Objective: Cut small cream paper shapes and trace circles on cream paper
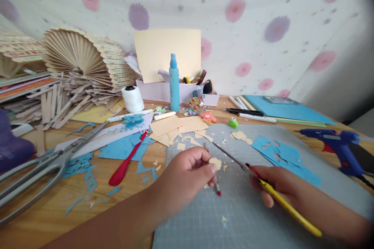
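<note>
My left hand (187,175) is closed in a pinch on a small cream paper piece (215,162) above the grey cutting mat (242,218). My right hand (280,188) grips small scissors (233,159) with red and yellow handles; the open blades point up and left, toward the paper piece. A thin red-tipped tool (217,190) pokes out below my left fingers. Cream scraps lie scattered on the mat around both hands.
Big metal scissors (43,167) lie at the left, a red-handled tool (125,165) beside blue paper offcuts (125,148). A blue glue bottle (174,83), white thread spool (133,99), folded stick fans (78,58), and a blue glue gun (336,146) at right.
</note>
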Tool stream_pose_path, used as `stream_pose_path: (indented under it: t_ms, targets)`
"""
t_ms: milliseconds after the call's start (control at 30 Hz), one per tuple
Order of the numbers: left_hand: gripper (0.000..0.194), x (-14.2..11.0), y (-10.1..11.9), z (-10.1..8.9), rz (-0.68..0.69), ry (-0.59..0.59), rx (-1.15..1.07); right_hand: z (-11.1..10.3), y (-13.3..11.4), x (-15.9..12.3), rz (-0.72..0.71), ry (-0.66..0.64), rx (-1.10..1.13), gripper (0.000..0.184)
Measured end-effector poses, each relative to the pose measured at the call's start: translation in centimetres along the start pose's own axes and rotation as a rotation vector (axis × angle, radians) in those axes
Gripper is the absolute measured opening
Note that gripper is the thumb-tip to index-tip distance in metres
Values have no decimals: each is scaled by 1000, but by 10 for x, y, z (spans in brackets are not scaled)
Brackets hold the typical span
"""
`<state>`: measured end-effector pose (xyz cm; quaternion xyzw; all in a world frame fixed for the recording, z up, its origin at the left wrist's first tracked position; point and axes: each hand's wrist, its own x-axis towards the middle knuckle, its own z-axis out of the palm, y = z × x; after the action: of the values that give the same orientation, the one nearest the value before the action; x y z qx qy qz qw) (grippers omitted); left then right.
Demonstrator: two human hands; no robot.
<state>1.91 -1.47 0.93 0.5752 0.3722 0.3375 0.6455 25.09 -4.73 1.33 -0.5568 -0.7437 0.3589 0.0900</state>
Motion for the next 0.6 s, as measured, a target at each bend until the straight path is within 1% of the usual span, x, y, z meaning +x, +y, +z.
stream_pose_path:
  t_ms: [67, 133, 200, 267, 367, 433, 600]
  targets:
    - [16, 0, -1, -1, 19, 37, 36, -2, 2, -3, -43, 58, -33, 12]
    - [17, 0, -2, -2, 33, 67, 55, -4, 5, -8, -79, 97, -99, 22]
    - [17, 0, -1, -3, 23, 68, 37, -6, 7, -11, -88, 105, -152, 34]
    - [14, 0, -1, -2, -1, 74, 3, -6, 8, -13, -90, 91, -181, 39]
    - [11, 1, 1, 0, -6, 120, -47, -6, 2, -13, -89, 40, -184, 30]
    - [12, 1, 1, 0, -2, 141, -83, -5, -3, -12, -93, 41, -179, 24]
    - [11, 2, 2, 0, 12, 80, -120, -3, -5, -8, -100, 41, -162, 17]
